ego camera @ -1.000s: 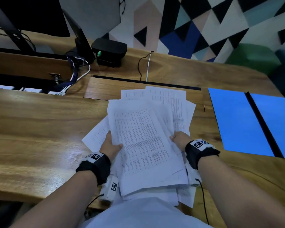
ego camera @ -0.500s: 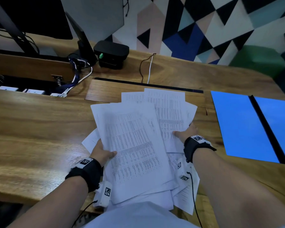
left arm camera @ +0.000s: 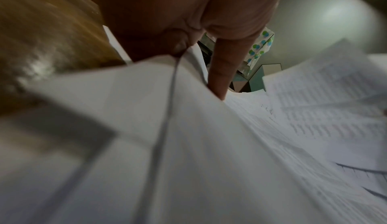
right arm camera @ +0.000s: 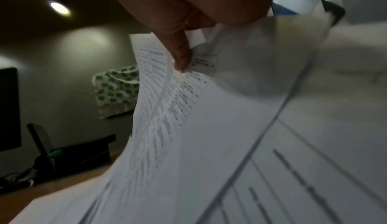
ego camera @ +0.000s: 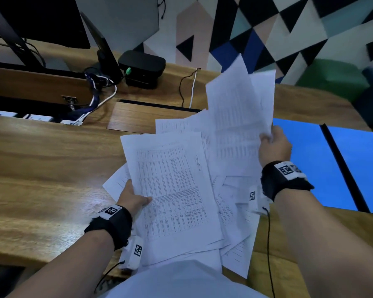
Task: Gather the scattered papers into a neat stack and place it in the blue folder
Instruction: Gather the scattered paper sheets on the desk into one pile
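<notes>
Several printed white papers [ego camera: 170, 186] lie fanned over the wooden desk's front middle. My left hand [ego camera: 134, 198] grips the left edge of the top sheets, thumb on top; in the left wrist view a finger [left arm camera: 222, 71] presses into the papers [left arm camera: 209, 144]. My right hand [ego camera: 271, 145] pinches a few sheets [ego camera: 239, 108] and holds them raised and tilted above the pile; the right wrist view shows the thumb [right arm camera: 180, 52] on those sheets [right arm camera: 209, 128]. The open blue folder [ego camera: 310, 164] lies flat at the right, with a black spine [ego camera: 342, 168].
A black box [ego camera: 142, 67], cables [ego camera: 187, 87] and a monitor stand [ego camera: 106, 52] stand at the back of the desk [ego camera: 41, 168]. A cable slot [ego camera: 159, 105] runs behind the papers. The desk's front edge is beside my left forearm.
My right hand has lifted a few sheets up off the pile and moved right towards the folder. My left hand has slid the top sheets slightly left and kept its grip.
</notes>
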